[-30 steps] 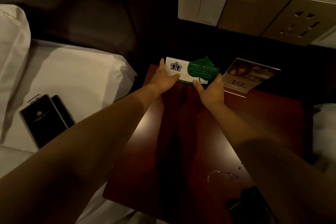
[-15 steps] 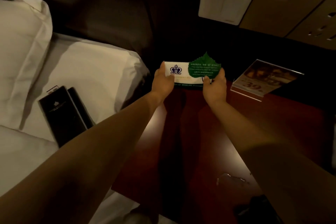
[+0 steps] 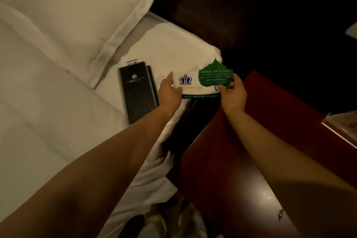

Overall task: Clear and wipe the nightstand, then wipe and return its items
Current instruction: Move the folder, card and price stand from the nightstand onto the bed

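Over the gap between bed (image 3: 48, 114) and nightstand (image 3: 270, 106), left hand (image 3: 170, 93) and right hand (image 3: 232, 94) pinch a white card (image 3: 190, 85) and green leaf card (image 3: 215, 75) by opposite ends. At nine o'clock of them, a black folder (image 3: 138, 91) lies on the sheet.

The white card (image 3: 190, 85) carries a dark blue crown-like emblem on its left half, with a line of small yellow characters below it, too blurred to read. Along the card's lower edge runs a dark green strip whose white print seems to begin "Good night", followed by Chinese characters that cannot be made out. Over the card's right end lies a green leaf-shaped card (image 3: 215, 75) bearing several lines of white text, Chinese and perhaps English, illegible here. Left of the white card, a black folder (image 3: 138, 92) on the bed shows a small pale logo with tiny unreadable lettering beneath.
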### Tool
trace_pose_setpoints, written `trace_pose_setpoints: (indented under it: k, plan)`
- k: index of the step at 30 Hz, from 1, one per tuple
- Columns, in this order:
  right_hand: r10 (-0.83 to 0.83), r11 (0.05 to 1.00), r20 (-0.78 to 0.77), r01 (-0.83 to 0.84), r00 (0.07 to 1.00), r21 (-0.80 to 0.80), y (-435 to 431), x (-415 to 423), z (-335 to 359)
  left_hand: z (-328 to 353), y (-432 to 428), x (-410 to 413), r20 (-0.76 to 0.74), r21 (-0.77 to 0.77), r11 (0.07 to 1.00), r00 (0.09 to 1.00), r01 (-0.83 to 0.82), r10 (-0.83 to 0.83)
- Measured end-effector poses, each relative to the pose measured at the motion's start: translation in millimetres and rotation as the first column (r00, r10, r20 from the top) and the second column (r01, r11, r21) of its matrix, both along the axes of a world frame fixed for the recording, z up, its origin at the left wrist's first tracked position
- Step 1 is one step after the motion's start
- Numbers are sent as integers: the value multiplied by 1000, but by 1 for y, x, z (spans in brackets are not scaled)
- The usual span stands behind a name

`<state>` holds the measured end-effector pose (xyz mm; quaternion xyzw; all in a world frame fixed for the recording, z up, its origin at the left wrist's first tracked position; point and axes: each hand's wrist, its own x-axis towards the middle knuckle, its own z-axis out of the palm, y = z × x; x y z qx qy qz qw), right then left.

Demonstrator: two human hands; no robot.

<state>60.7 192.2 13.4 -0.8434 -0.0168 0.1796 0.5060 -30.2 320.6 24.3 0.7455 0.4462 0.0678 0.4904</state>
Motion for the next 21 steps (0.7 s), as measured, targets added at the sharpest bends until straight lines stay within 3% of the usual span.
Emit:
trace_pose_setpoints:
  k: [7,15,21]
  plan:
    - [254,967,-31,-253,967,29,113,-79,10,11,89,-112,13,13,970,970,-241,241]
    - [532,845,-115,-517,839,137,219,-193,21,22,174,-255,-72,0,878,875,-479,478]
    - [655,754,-116,-656,747,31,273,-262,18,25,209,-334,-89,-5,828,825,-561,559]
